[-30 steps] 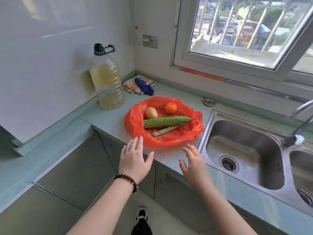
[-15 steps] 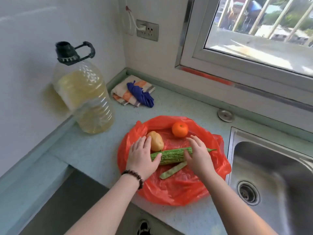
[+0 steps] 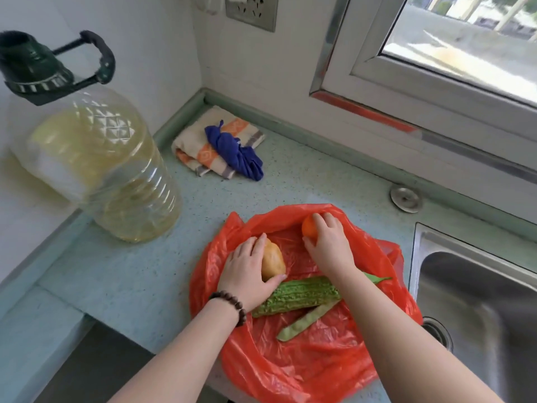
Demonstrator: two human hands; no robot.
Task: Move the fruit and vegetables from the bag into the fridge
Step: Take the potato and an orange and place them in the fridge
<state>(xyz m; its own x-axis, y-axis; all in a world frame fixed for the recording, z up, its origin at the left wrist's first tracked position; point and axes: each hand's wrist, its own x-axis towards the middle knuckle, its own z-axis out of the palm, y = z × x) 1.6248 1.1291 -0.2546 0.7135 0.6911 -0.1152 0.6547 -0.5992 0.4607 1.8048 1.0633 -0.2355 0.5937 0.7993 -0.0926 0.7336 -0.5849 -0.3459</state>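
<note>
Having shifted off the gourd, left hand now grasps potato, right hand grasps orange; lifting from bag likely next.

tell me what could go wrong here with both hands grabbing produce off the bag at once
The bitter gourd lies under the right forearm, so lifting the orange may nudge it toward the sink. The left hand grips the potato from one side only; it could slip back onto the red bag.
</note>
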